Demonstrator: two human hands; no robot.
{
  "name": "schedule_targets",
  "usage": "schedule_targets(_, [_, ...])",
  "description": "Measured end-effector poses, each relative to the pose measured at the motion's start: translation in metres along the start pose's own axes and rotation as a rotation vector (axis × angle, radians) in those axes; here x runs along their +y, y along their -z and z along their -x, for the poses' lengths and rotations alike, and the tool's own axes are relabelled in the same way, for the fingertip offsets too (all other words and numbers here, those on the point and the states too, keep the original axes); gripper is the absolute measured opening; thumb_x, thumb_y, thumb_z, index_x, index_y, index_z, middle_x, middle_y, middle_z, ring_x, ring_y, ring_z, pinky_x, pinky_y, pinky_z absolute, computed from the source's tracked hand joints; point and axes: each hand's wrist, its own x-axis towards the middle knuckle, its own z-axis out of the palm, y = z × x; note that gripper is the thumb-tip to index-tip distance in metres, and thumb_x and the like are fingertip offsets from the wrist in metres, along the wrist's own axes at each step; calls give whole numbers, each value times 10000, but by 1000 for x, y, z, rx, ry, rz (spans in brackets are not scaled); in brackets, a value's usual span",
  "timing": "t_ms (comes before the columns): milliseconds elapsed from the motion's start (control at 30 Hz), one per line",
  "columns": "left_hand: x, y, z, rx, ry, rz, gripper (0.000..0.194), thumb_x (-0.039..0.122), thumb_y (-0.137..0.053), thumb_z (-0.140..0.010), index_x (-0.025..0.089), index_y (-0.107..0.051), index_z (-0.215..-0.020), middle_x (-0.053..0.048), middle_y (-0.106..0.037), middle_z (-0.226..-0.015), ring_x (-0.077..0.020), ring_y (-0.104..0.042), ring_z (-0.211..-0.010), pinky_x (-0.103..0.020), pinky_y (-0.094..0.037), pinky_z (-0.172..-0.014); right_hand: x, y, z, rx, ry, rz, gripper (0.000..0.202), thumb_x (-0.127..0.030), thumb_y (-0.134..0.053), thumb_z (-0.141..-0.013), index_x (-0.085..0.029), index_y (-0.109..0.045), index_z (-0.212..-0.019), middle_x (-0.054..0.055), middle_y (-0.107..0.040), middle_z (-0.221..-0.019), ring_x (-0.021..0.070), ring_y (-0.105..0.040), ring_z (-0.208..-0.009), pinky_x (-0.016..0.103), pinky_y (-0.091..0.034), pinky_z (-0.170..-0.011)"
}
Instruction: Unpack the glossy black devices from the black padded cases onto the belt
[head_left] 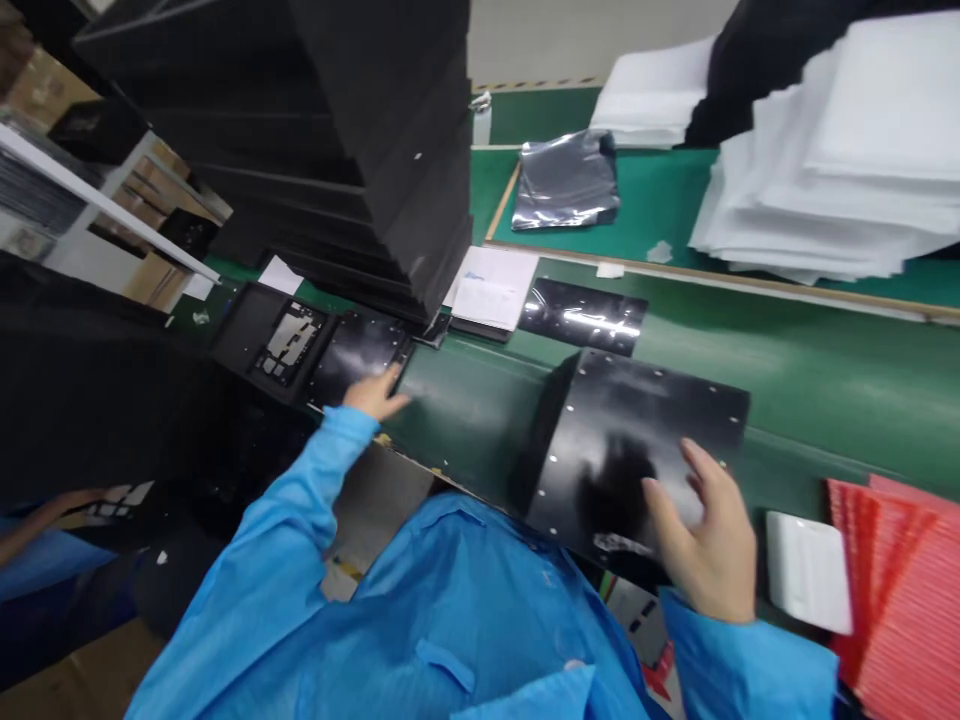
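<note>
My left hand (pixel 375 395) reaches to the near right corner of a glossy black panel (pixel 358 350) on the green bench. Its fingers are stretched out and look to rest on or just over the panel's edge; contact is hard to tell. My right hand (pixel 712 545) hovers at the right side of a stack of glossy black sheets (pixel 607 430) with small pale dots along the edges. Thumb and fingers are apart, with nothing between them, and a dark reflection of the hand shows on the top sheet. Left of the first panel lies a black tray (pixel 244 335) holding a metal-grey part (pixel 291 338).
A tall stack of black foam trays (pixel 390 150) rises at the back left. Behind are papers (pixel 491 290), a flat black sheet (pixel 585 315), a dark plastic bag (pixel 566 180) and white foam sheets (pixel 840 170). A white block (pixel 808 570) and red bubble bags (pixel 911 590) lie right. Another person's arm (pixel 49 525) shows lower left.
</note>
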Motion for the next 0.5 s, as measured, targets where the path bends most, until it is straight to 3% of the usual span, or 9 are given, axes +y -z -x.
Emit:
schedule_targets(67, [-68, 11, -38, 128, 295, 41, 614, 382, -543, -878, 135, -399, -1421, -176, -627, -1237, -317, -589, -1147, -393, -445, -958, -43, -41, -18, -208, 55, -130, 466, -462, -511, -896, -257, -529, -1314, 97, -567, -1293, 300, -554, -1163, 512, -454, -1007])
schedule_targets(133, [-111, 2, -58, 206, 464, 87, 607, 354, -513, -892, 79, -389, -1418, -217, -537, -1343, -320, -514, -1243, -399, -409, -1013, -79, -104, -35, -466, 37, -286, 431, -455, -520, -891, -250, -563, -1267, 79, -579, -1290, 268, -569, -1148, 465, -466, -1001])
schedule_targets(233, [-129, -34, -52, 291, 573, 138, 726, 449, -573, -843, 89, -361, -1436, -244, -426, -1428, -367, -414, -1319, -479, -340, -1068, -105, -213, -47, -811, -214, -421, 458, -433, -614, -824, -210, -596, -1223, 100, -581, -1296, 265, -544, -1191, 422, -447, -1021])
schedule_targets(300, [-126, -62, -36, 296, 630, 236, 817, 499, -625, -789, 114, -337, -1450, -250, -470, -1375, -390, -442, -1288, -523, -342, -1053, -109, -270, -45, -875, -459, -392, 488, -401, -678, -775, -161, -607, -1195, 135, -586, -1284, 277, -536, -1203, 415, -420, -1043])
schedule_targets(400, [-125, -91, -13, 263, 594, 616, 828, 448, -658, -770, 89, -332, -1441, -229, -579, -1233, -327, -561, -1172, -445, -428, -1000, -108, -313, -37, -881, -591, -348, 421, -408, -680, -774, -161, -633, -1111, 112, -663, -1139, 255, -606, -1086, 384, -491, -947])
schedule_targets(500, [-132, -103, -4, 288, 481, 963, 694, 434, -568, -850, 92, -356, -1416, -171, -655, -1095, -251, -647, -1017, -390, -502, -904, -110, -309, -33, -865, -570, -332, 353, -451, -675, -763, -175, -649, -983, 75, -699, -949, 246, -648, -912, 381, -536, -821])
